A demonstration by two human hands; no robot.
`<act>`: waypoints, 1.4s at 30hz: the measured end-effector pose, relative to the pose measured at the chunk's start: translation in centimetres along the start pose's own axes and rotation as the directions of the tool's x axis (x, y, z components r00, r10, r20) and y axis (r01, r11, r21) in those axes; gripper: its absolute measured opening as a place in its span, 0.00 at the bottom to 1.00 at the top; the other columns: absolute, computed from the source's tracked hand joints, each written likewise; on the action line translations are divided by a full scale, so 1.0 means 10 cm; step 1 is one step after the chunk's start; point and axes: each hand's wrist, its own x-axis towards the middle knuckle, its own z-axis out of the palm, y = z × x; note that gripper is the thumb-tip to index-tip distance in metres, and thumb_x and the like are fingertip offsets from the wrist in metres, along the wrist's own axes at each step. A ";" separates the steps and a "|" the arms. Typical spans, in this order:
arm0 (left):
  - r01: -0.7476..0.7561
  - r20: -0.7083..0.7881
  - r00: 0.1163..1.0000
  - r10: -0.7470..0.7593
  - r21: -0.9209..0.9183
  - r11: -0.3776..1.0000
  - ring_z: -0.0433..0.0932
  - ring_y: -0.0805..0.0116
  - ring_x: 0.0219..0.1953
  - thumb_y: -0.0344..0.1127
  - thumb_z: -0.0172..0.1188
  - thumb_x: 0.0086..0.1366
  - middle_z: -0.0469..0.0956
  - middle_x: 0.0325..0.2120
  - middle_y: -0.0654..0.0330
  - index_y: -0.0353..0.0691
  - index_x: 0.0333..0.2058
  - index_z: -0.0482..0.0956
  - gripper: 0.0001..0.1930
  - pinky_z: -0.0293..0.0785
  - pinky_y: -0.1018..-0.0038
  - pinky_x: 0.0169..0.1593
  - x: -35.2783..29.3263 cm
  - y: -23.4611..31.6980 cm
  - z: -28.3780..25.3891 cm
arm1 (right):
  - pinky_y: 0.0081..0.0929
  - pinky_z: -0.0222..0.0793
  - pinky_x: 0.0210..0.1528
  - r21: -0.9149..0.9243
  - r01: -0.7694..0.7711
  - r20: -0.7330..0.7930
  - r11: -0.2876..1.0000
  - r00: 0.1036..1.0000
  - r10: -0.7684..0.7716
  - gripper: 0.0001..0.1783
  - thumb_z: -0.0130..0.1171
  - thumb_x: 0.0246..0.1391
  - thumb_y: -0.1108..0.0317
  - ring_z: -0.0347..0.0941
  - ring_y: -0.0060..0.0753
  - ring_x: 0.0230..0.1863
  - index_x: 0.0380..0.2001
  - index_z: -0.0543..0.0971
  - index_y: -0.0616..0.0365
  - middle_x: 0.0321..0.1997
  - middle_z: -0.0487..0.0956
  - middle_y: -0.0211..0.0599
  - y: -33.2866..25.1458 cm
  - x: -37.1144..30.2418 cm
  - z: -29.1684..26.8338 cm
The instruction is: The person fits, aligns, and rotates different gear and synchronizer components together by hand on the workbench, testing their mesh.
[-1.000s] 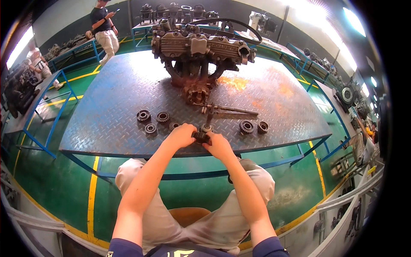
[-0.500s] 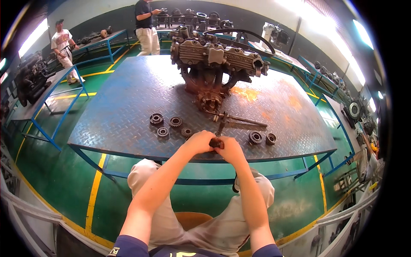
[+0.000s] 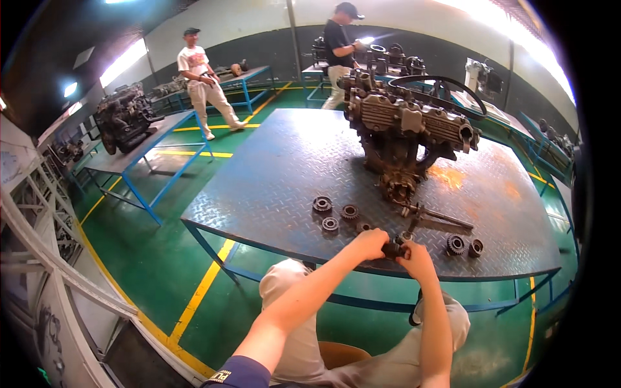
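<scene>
Part: dark gear part (image 3: 391, 249), located betw. L hand (image 3: 372, 244) and R hand (image 3: 417, 260), at the near edge of the steel table (image 3: 259, 187), just on the near side of the upright shaft (image 3: 413, 223) and the ring (image 3: 404, 237) at its foot. Handling (est.): metal, so rigid, dense for its size, approx. one-hand wt.; not fragile, but a drop may chip teeth. Surf. looks dark, poss. oily; treat as slippery. Hold pt.: outer rim or both ends, fingertips opposed; keep skin off sharp tooth edges and out of the bore, if any (bore n/v from here). Grip: L fingers closed on the L end, opening approx. part width; R thumb and fingers closed on the R end, likewise narrow. Exact fingertip contact too small to confirm. Adj. items: L gear cluster (image 3: 350, 211) beside L hand, R gear pair (image 3: 455, 244) beyond R hand, long shaft (image 3: 446, 218) lying behind; none of these gripped.
</scene>
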 end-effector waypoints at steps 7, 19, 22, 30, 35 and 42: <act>0.034 -0.017 0.999 -0.034 -0.027 0.999 0.80 0.46 0.38 0.36 0.71 0.46 0.81 0.32 0.46 0.37 0.36 0.82 0.17 0.76 0.57 0.42 -0.05 0.01 0.00 | 0.34 0.70 0.32 0.047 -0.047 0.061 0.998 0.997 0.044 0.19 0.71 0.39 0.68 0.76 0.44 0.27 0.37 0.80 0.64 0.22 0.77 0.42 0.04 -0.05 0.04; -0.041 -0.052 0.998 0.035 -0.119 0.992 0.79 0.45 0.41 0.39 0.70 0.48 0.81 0.36 0.46 0.39 0.40 0.82 0.19 0.76 0.57 0.44 0.14 0.20 0.11 | 0.35 0.69 0.34 -0.025 -0.016 -0.012 1.000 1.000 0.016 0.18 0.69 0.34 0.73 0.74 0.46 0.30 0.34 0.80 0.63 0.25 0.76 0.42 -0.09 0.02 -0.19; -0.018 -0.006 1.000 0.018 -0.096 0.995 0.79 0.46 0.43 0.38 0.69 0.50 0.81 0.37 0.47 0.41 0.41 0.82 0.18 0.76 0.57 0.45 0.11 0.29 0.07 | 0.36 0.69 0.36 -0.028 0.020 -0.014 0.999 1.000 -0.021 0.18 0.69 0.34 0.73 0.74 0.48 0.33 0.35 0.81 0.61 0.28 0.76 0.42 -0.17 0.03 -0.13; -0.068 -0.016 0.998 0.066 -0.176 0.982 0.81 0.47 0.37 0.39 0.67 0.47 0.82 0.31 0.48 0.38 0.34 0.82 0.16 0.76 0.58 0.40 0.11 0.11 0.19 | 0.34 0.69 0.35 0.041 0.176 -0.092 0.983 0.981 -0.172 0.24 0.70 0.34 0.69 0.72 0.41 0.30 0.40 0.80 0.60 0.29 0.76 0.43 0.30 0.01 -0.07; -0.028 -0.009 1.000 0.027 -0.115 0.993 0.81 0.47 0.39 0.40 0.66 0.48 0.82 0.32 0.48 0.40 0.34 0.82 0.14 0.77 0.56 0.41 -0.08 0.00 -0.01 | 0.30 0.68 0.30 0.099 0.085 0.087 0.991 0.992 -0.094 0.14 0.67 0.46 0.69 0.73 0.31 0.24 0.36 0.80 0.64 0.23 0.77 0.40 0.26 0.05 0.09; 0.030 0.083 0.996 -0.029 -0.004 1.000 0.81 0.47 0.40 0.35 0.69 0.48 0.81 0.34 0.45 0.35 0.34 0.81 0.15 0.77 0.57 0.45 0.03 0.17 0.06 | 0.25 0.67 0.29 0.099 0.041 -0.005 0.994 0.999 -0.040 0.23 0.69 0.45 0.71 0.70 0.26 0.22 0.46 0.78 0.63 0.23 0.75 0.34 0.27 -0.12 -0.07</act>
